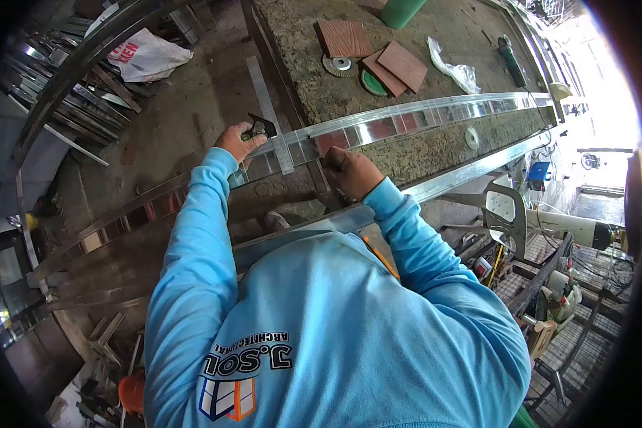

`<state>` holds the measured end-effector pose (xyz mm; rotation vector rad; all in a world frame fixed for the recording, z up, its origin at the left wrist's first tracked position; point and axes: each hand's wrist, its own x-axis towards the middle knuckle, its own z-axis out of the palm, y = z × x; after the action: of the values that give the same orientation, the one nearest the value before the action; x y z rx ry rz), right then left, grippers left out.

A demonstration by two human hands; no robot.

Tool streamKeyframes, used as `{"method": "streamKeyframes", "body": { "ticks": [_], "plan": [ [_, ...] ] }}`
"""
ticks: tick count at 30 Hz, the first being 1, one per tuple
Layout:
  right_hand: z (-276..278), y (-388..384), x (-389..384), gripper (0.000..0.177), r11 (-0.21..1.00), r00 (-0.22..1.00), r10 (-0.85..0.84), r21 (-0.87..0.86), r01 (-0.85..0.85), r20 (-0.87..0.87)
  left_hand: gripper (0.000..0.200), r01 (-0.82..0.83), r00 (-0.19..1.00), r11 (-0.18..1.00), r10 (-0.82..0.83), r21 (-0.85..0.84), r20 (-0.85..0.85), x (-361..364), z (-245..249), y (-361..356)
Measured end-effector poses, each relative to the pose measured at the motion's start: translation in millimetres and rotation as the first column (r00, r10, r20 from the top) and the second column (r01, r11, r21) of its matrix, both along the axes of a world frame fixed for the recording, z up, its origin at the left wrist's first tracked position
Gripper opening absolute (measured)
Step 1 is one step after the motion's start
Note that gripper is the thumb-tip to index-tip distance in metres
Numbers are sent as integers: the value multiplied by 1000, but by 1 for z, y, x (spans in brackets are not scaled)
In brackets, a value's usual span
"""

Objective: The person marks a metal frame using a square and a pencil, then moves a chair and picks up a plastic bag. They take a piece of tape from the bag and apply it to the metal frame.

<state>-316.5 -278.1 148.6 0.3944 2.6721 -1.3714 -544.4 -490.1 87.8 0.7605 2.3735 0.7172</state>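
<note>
My left hand (242, 143) grips the dark head of a combination square (263, 98). Its steel ruler lies across a long shiny metal bar (367, 133) that runs from the lower left to the upper right. Just right of the ruler, my right hand (354, 173) is closed with fingers curled at the bar's near side. Whatever those fingers may hold is hidden.
On the rough worktop (292, 43) lie reddish-brown boards (399, 66), a flap disc (337, 66), crumpled plastic (452, 65) and an angle grinder (510, 60). A green container (401, 11) stands at the back. Metal offcuts (46, 85) are stacked left; a white chair (503, 214) is right.
</note>
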Motion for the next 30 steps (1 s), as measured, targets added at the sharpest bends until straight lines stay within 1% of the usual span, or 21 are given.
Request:
{"method": "streamKeyframes", "body": {
  "ticks": [1,4,5,8,13,16,19,20,23,26,27,28,29,30],
  "plan": [
    [-3,-1,-3,18,1000,1000,-4,1,4,-14,78,-5,999,1000,5,-1,39,2,5,1],
    [-12,-2,-18,19,1000,995,-6,27,9,-96,77,-25,999,999,27,38,-44,5,-4,1],
    [-16,-3,-24,19,999,991,-4,38,9,-130,78,-33,999,999,33,18,-8,5,-6,0],
    [-26,-7,-49,20,994,991,-16,102,30,-136,79,-48,996,998,50,-27,76,6,9,5],
    [-40,-13,-93,21,985,998,-21,173,31,-58,77,-67,989,997,72,-38,130,5,4,4],
    [-43,-21,-109,22,967,1000,-3,256,5,-8,76,-16,1000,998,15,-60,-21,6,4,3],
    [-49,-26,-116,22,942,999,35,332,-39,17,74,-61,996,996,65,-64,65,7,10,5],
    [-53,-27,-116,22,934,998,51,353,-55,21,75,-61,995,997,65,-50,71,7,8,4],
    [-29,-34,-119,21,916,991,70,387,-108,112,75,-65,993,998,66,-7,100,3,-7,3],
    [-33,-33,-101,21,902,976,170,379,-209,134,78,-68,990,998,67,4,122,2,-8,2],
    [-70,-23,-88,22,640,807,565,525,-561,174,80,-63,992,998,64,-14,108,6,2,2],
    [-69,-21,-67,23,627,782,589,494,-602,205,82,-56,994,998,59,-34,96,6,8,2],
    [-68,-20,-45,23,613,755,612,461,-641,235,80,-43,997,999,44,-13,69,1,6,1],
    [-18,-29,-23,24,884,913,316,270,-382,258,78,-40,998,999,39,10,49,-2,-4,-1]
  ]
}}
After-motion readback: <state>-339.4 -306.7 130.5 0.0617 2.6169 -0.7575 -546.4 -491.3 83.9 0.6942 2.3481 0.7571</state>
